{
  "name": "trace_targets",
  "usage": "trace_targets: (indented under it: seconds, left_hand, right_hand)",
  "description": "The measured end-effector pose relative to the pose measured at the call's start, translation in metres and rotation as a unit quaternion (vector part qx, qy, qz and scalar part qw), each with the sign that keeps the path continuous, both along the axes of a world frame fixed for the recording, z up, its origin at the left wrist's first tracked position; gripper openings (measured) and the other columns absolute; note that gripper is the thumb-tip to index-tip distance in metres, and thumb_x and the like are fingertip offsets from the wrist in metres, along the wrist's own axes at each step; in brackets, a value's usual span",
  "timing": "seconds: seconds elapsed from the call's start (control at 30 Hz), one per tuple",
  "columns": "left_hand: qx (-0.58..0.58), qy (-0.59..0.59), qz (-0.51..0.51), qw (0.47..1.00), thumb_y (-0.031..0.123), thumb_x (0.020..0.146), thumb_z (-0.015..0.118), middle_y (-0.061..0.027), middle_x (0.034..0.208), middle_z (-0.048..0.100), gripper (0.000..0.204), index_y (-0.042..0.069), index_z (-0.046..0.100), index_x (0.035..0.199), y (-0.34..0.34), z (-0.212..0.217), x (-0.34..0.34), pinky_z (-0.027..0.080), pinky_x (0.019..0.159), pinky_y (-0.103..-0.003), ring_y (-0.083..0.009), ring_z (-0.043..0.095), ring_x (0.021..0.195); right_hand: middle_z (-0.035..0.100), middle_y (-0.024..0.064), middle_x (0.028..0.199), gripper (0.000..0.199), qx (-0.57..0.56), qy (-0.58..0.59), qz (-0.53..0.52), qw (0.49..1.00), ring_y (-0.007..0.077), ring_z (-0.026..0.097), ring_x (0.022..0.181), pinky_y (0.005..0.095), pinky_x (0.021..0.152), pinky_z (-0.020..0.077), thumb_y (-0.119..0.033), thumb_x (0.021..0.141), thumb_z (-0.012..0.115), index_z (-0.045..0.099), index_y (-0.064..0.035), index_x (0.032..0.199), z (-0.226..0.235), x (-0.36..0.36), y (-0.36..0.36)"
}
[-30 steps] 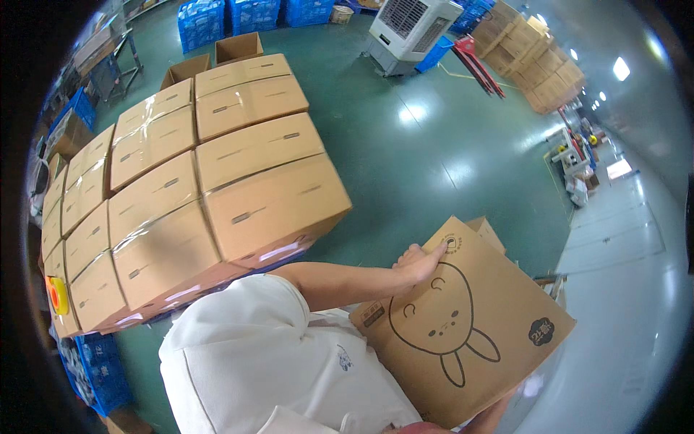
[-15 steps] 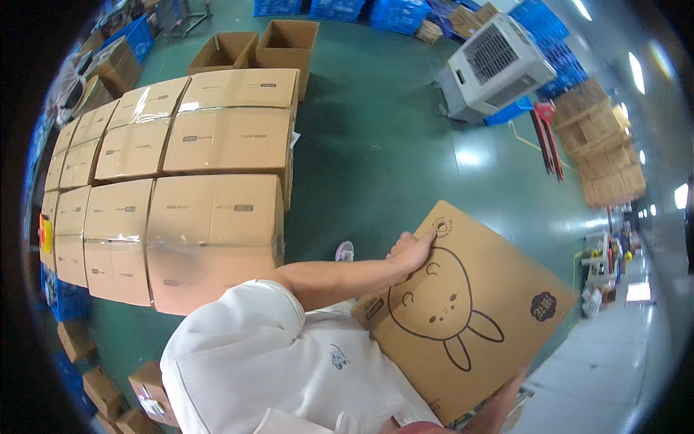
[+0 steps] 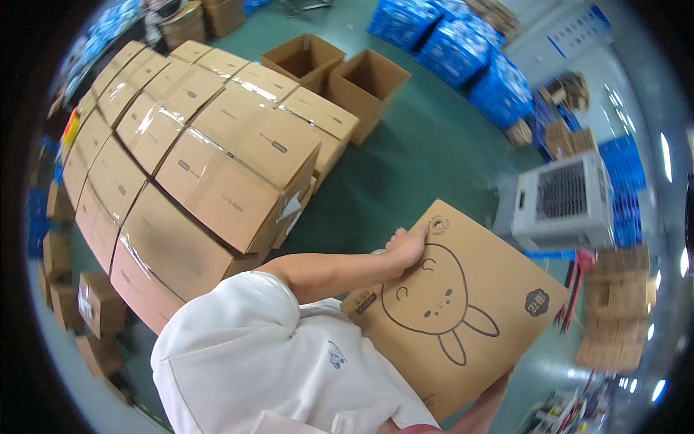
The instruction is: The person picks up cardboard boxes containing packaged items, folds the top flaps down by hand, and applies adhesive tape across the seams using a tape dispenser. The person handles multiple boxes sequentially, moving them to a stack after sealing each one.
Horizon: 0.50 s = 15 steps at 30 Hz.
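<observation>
- Fingers of the left hand (image 3: 405, 246) are being curled over the top edge of the rabbit-print carton (image 3: 455, 311), gripping it.
- Right hand (image 3: 499, 383) is mostly being hidden under the carton's lower edge; its grip can't be told.
- Carton is being carried against the chest, well apart from the taped stack (image 3: 210, 159).
- Carrying step, probably; a steady two-handed hold is being called for next.

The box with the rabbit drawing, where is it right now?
In the head view, the rabbit box sits lower right, carried in front of the person, with the left hand on its upper edge, right of the sealed carton stack.
</observation>
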<state>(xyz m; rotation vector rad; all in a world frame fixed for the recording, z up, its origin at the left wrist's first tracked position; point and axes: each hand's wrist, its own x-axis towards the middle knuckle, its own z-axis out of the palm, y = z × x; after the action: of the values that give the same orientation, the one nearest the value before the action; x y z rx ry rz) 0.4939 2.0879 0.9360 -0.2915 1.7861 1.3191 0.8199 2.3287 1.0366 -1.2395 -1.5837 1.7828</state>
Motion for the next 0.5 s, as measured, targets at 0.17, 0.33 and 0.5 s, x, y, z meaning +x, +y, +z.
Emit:
trace_targets:
  seconds: [0.17,0.33,0.5]
  left_hand:
    - [-0.040,0.008,0.128,0.991,0.069,0.090,0.041,-0.0218,0.139,0.055,0.084,0.000,0.050,0.138,0.067,-0.020,-0.113,0.037,0.110,-0.049,-0.0374,0.051,0.132]
    - [0.009,-0.073,0.291,0.954,0.067,0.091,0.040,-0.0205,0.141,0.054,0.083,0.000,0.051,0.139,0.056,-0.027,-0.198,0.041,0.108,-0.049,-0.0356,0.050,0.133]
    - [0.025,-0.101,0.475,0.874,0.068,0.090,0.040,-0.0214,0.144,0.052,0.086,0.000,0.049,0.141,0.028,-0.045,-0.283,0.041,0.108,-0.050,-0.0365,0.049,0.134]
  right_hand:
    - [0.059,0.0155,0.130,0.054,-0.007,-0.001,0.163,0.987,0.0326,0.062,0.112,0.0433,0.089,0.0558,-0.043,0.104,0.042,0.046,-0.0043,0.143,-0.034,-0.218,0.123]
    - [0.059,0.0154,0.130,0.055,0.006,-0.004,0.310,0.951,0.0328,0.062,0.113,0.0433,0.090,0.0556,-0.044,0.104,0.042,0.046,-0.0046,0.143,-0.042,-0.417,0.191]
    - [0.059,0.0153,0.130,0.055,0.029,0.007,0.469,0.883,0.0330,0.061,0.113,0.0434,0.090,0.0553,-0.045,0.104,0.042,0.046,-0.0049,0.143,-0.040,-0.621,0.206]
